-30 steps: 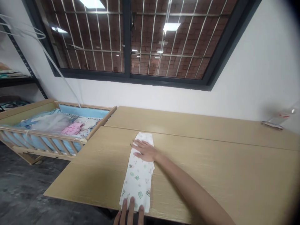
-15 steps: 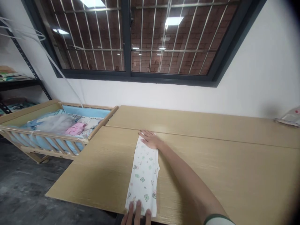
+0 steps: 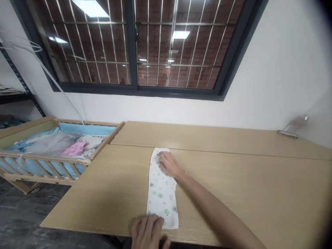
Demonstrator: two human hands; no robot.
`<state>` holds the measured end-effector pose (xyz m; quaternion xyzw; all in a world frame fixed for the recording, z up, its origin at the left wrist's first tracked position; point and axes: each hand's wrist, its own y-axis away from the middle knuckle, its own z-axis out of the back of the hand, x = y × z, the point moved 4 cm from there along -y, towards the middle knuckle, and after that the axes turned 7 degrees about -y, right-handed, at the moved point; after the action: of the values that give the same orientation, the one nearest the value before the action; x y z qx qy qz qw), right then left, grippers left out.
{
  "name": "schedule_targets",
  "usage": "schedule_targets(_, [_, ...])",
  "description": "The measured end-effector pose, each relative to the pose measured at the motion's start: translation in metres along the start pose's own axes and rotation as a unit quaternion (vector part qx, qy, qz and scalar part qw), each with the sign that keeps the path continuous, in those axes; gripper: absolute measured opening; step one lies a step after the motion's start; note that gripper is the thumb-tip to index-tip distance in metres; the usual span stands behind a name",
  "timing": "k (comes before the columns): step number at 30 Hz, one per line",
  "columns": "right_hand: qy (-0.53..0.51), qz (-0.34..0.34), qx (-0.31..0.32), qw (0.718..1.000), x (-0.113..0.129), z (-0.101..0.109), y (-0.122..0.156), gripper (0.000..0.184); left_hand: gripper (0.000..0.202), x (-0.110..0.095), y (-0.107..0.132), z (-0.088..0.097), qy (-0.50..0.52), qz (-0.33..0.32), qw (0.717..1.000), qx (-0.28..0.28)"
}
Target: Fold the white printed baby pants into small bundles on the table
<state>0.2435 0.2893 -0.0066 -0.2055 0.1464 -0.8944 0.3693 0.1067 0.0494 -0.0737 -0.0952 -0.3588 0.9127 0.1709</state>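
Folded baby garment (image 3: 162, 193) – a long white printed strip – is laid flat on the light wood table (image 3: 246, 193), its near end just short of the table's edge. Its far end is pressed by the flat, open right hand (image 3: 168, 164); the blurred left hand (image 3: 149, 231) is held at the near end, and whether cloth is gripped there cannot be told.

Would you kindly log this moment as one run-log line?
right hand: flat on folded white printed cloth | left hand: at cloth's near end | under: wooden table
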Motion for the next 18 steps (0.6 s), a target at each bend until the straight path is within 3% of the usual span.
schedule_targets(4, [-0.146,-0.005,0.072,0.987,0.059,0.029,0.052,0.021,0.025,0.025,-0.009,0.016,0.023,-0.089,0.996,-0.007])
schedule_targets(9, [-0.196,-0.036,0.15,0.968,0.117,0.058,0.118,0.017,0.026,0.029,-0.012,0.031,0.015,-0.149,0.988,-0.044])
schedule_targets(11, [-0.184,-0.048,0.144,0.971,0.128,0.058,0.143,0.019,0.028,0.027,-0.013,0.034,0.011,-0.163,0.985,-0.049])
schedule_targets(14, [-0.15,-0.041,0.113,0.981,0.135,0.045,0.174,0.038,0.028,0.025,-0.015,0.038,0.036,-0.158,0.985,-0.064])
schedule_targets(18, [-0.119,0.004,0.05,0.992,0.138,0.028,0.2,0.032,0.034,0.02,-0.015,0.045,0.093,-0.159,0.981,-0.061])
